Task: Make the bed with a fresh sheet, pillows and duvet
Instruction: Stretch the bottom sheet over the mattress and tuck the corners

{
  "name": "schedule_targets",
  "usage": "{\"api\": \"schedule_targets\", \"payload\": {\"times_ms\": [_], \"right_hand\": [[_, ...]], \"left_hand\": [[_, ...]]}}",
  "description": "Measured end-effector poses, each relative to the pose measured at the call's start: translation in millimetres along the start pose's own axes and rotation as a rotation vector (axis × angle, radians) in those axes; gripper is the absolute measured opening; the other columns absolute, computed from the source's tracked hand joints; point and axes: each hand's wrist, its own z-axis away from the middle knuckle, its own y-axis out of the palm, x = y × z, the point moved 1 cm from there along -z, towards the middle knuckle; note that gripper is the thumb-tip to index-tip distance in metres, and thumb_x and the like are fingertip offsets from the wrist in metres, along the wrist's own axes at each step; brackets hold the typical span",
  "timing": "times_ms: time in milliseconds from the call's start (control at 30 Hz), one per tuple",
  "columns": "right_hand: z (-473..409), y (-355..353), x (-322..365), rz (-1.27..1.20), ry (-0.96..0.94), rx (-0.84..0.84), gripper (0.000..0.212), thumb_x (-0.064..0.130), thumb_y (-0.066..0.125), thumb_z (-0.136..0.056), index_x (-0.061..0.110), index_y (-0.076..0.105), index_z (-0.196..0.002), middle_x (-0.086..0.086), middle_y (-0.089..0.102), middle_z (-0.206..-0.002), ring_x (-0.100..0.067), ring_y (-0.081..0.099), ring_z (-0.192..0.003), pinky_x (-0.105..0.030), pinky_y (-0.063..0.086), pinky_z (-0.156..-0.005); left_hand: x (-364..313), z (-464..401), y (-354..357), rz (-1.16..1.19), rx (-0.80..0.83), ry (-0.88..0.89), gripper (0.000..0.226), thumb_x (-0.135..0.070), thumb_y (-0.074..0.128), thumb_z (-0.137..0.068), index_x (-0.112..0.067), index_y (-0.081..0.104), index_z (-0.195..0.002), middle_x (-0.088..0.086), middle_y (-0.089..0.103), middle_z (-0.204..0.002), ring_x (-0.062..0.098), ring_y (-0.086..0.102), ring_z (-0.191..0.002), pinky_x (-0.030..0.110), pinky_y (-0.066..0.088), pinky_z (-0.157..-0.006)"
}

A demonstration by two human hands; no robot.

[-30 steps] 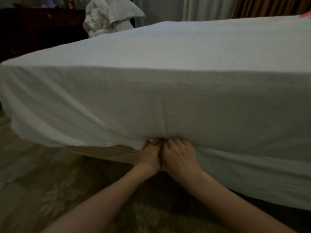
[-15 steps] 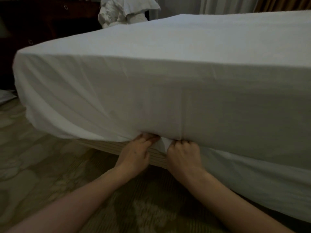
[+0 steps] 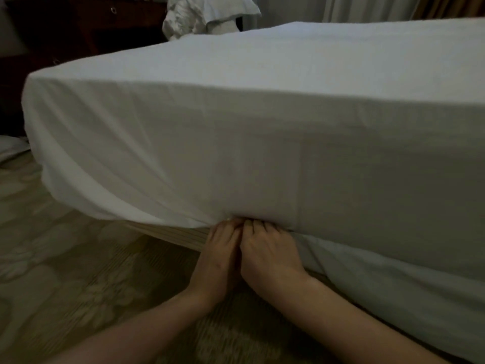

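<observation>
A white sheet (image 3: 236, 143) covers the mattress top and hangs down its near side, pulled into diagonal creases toward the lower edge. Both hands sit side by side at that edge. My left hand (image 3: 223, 248) presses its fingers against the sheet's hem where it meets the bed base. My right hand (image 3: 267, 253) has curled fingers bunching the sheet at the same spot, its fingertips hidden under the mattress. White pillows (image 3: 207, 14) are heaped behind the bed's far corner.
The striped bed base (image 3: 173, 232) shows below the sheet left of my hands. Patterned carpet (image 3: 65, 271) spreads to the left. Dark wooden furniture (image 3: 78, 27) stands behind the bed at the left, curtains (image 3: 367, 7) at the back right.
Half a second ago my hands were slightly apart, holding a fold of sheet just outside the mattress edge. Now they are together and pushed in under that edge.
</observation>
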Motion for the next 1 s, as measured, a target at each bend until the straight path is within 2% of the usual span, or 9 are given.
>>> {"api": "schedule_targets", "payload": {"times_ms": [100, 233, 367, 433, 533, 600, 733, 867, 1000], "right_hand": [[-2, 12, 2, -0.028, -0.005, -0.019, 0.053, 0.025, 0.084, -0.03, -0.001, 0.073, -0.076, -0.012, 0.066, -0.066, -0.025, 0.062, -0.057, -0.026, 0.051, -0.055], [-4, 5, 5, 0.081, -0.065, 0.116, 0.044, 0.021, 0.052, -0.089, -0.005, 0.053, -0.126, -0.025, 0.052, -0.127, -0.035, 0.051, -0.112, -0.038, 0.041, -0.092], [-12, 9, 13, 0.105, -0.057, 0.123, 0.044, 0.023, 0.044, -0.095, -0.001, 0.047, -0.132, -0.026, 0.043, -0.138, -0.037, 0.042, -0.123, -0.042, 0.036, -0.098], [-13, 6, 13, 0.093, -0.084, 0.04, 0.039, 0.028, 0.057, -0.089, 0.002, 0.061, -0.118, -0.022, 0.058, -0.121, -0.032, 0.055, -0.109, -0.036, 0.042, -0.084], [-15, 1, 2, 0.053, -0.143, -0.088, 0.028, 0.022, 0.086, -0.039, 0.013, 0.063, -0.054, -0.005, 0.06, -0.054, -0.02, 0.058, -0.045, -0.02, 0.034, -0.045], [-11, 5, -2, 0.069, -0.155, -0.125, 0.022, 0.014, 0.079, -0.038, 0.014, 0.062, -0.052, -0.005, 0.056, -0.049, -0.02, 0.053, -0.04, -0.021, 0.033, -0.041], [-4, 26, 8, 0.161, -0.211, -0.251, 0.039, 0.016, 0.056, -0.063, -0.004, 0.072, -0.092, -0.018, 0.068, -0.087, -0.03, 0.065, -0.076, -0.033, 0.051, -0.069], [-23, 30, 15, 0.057, -0.36, -0.506, 0.044, 0.013, 0.038, -0.077, -0.007, 0.063, -0.106, -0.018, 0.06, -0.118, -0.027, 0.052, -0.113, -0.035, 0.024, -0.109], [-46, 7, -11, 0.4, -0.451, -0.536, 0.057, 0.022, 0.051, -0.084, -0.001, 0.046, -0.135, -0.015, 0.042, -0.147, -0.026, 0.027, -0.139, -0.044, 0.012, -0.117]], "left_hand": [[5, 4, 0, -0.072, -0.05, -0.109, 0.051, -0.029, 0.037, -0.087, -0.003, 0.051, -0.128, 0.015, 0.053, -0.128, 0.021, 0.047, -0.121, 0.034, 0.034, -0.104], [17, 6, -8, -0.39, -0.075, -0.112, 0.049, -0.02, 0.04, -0.081, -0.004, 0.058, -0.123, 0.01, 0.059, -0.124, 0.023, 0.054, -0.115, 0.039, 0.035, -0.096], [23, 9, -8, -0.385, -0.063, -0.14, 0.057, -0.021, 0.042, -0.078, -0.006, 0.053, -0.132, 0.009, 0.054, -0.134, 0.019, 0.046, -0.124, 0.039, 0.035, -0.099], [21, 6, -7, -0.343, -0.05, -0.165, 0.061, -0.021, 0.042, -0.076, -0.006, 0.051, -0.135, 0.01, 0.053, -0.135, 0.018, 0.043, -0.126, 0.039, 0.033, -0.101], [22, 3, -8, -0.288, -0.036, -0.151, 0.066, -0.018, 0.038, -0.071, -0.005, 0.049, -0.135, 0.012, 0.052, -0.136, 0.018, 0.04, -0.128, 0.038, 0.027, -0.107], [28, 4, -14, -0.316, 0.02, -0.099, 0.069, -0.018, 0.037, -0.07, -0.004, 0.046, -0.137, 0.012, 0.05, -0.139, 0.018, 0.037, -0.131, 0.038, 0.021, -0.111], [38, 0, -22, -0.443, 0.13, -0.009, 0.07, -0.017, 0.055, -0.065, -0.004, 0.05, -0.134, 0.011, 0.054, -0.136, 0.018, 0.041, -0.129, 0.039, 0.02, -0.11], [31, -9, -23, -0.394, 0.057, -0.042, 0.063, -0.032, 0.043, -0.072, -0.006, 0.047, -0.13, 0.015, 0.062, -0.121, 0.024, 0.048, -0.115, 0.035, 0.029, -0.1], [49, -15, -41, -0.488, 0.149, 0.161, 0.059, -0.026, 0.039, -0.07, -0.011, 0.058, -0.124, 0.009, 0.062, -0.123, 0.022, 0.05, -0.112, 0.032, 0.035, -0.097]]}}
